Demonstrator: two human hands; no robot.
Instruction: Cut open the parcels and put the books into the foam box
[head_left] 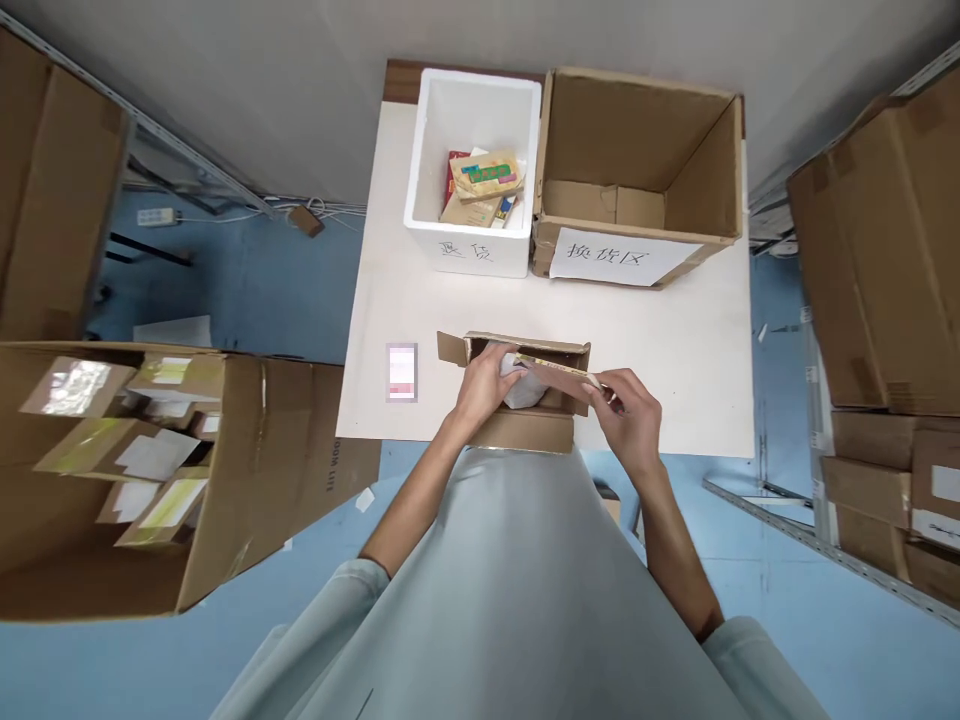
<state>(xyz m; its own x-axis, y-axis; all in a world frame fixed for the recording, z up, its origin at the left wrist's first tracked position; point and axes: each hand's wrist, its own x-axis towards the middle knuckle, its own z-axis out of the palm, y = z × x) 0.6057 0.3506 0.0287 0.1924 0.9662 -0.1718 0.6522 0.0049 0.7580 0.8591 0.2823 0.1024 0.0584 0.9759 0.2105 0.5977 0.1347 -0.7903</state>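
An open cardboard box [521, 432] with its flaps spread lies at the table's near edge, against my body. My right hand [630, 420] pinches the right end of a thin flat box [559, 376], tilted over the carton's opening; its upper edge carries a print. Inside the carton's mouth, my left hand [484, 385] has its fingers and thumb closed on a whitish plastic bag [525, 392], close to the flat box's left end. What the bag contains is hidden.
A phone [402, 373] lies left on the white table [675, 350]. Behind stand a white foam bin [480, 250] with several small packs and a large labelled carton [637, 255]. A big carton [277, 440] of parcels is at left; stacked boxes [885, 270] line the right.
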